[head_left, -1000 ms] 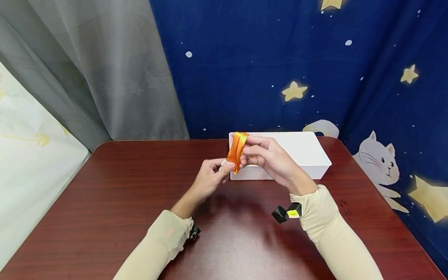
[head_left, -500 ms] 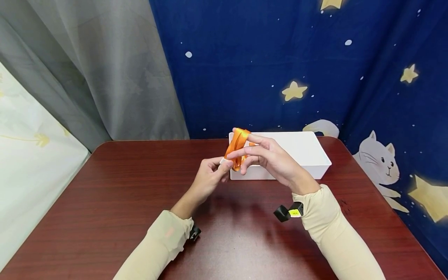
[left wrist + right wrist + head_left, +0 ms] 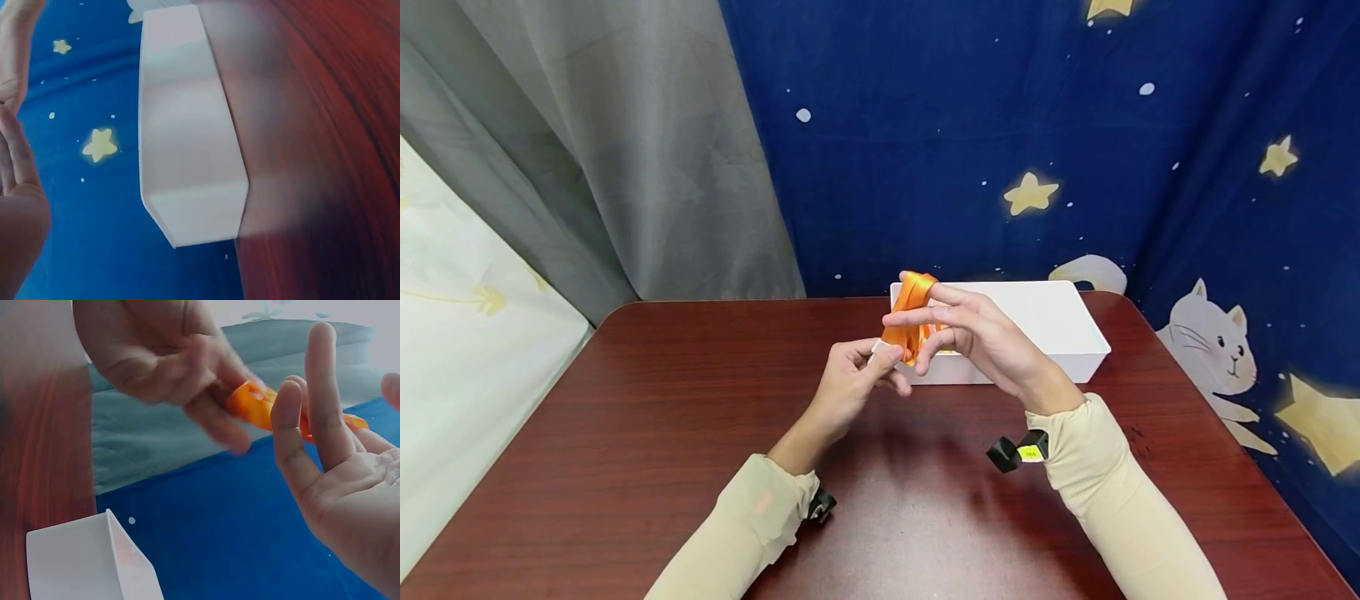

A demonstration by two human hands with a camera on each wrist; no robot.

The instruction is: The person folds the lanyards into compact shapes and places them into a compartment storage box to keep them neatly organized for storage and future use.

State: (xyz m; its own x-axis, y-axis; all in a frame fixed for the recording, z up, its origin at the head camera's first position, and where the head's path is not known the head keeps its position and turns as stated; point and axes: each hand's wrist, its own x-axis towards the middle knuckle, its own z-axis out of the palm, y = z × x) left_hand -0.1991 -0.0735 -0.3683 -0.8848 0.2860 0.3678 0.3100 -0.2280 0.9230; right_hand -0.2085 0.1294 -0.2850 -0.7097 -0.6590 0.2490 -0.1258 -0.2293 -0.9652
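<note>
An orange satin ribbon [image 3: 917, 287] in several loops hangs over the index finger of my right hand [image 3: 1000, 354], in front of the white box. The right hand's other fingers are spread, with one reaching across the ribbon toward my left hand [image 3: 842, 392]. Left thumb and index finger pinch the ribbon's lower end, where a small white piece [image 3: 880, 345] shows. In the right wrist view, the ribbon [image 3: 250, 407] stretches between the two hands, partly hidden behind the right fingers. The left wrist view shows hand parts at its left edge, without the ribbon.
The white box [image 3: 1037, 321] stands at the back of the dark red wooden table [image 3: 700, 417], just beyond the hands. Orange strands [image 3: 942, 327] show between the right fingers, against the box. Blue star-patterned and grey curtains hang behind the table.
The right fingers have spread away from the ribbon, whose loops have risen slightly and widened over the index finger. The left hand keeps its pinch, its lower fingers now reaching further out.
</note>
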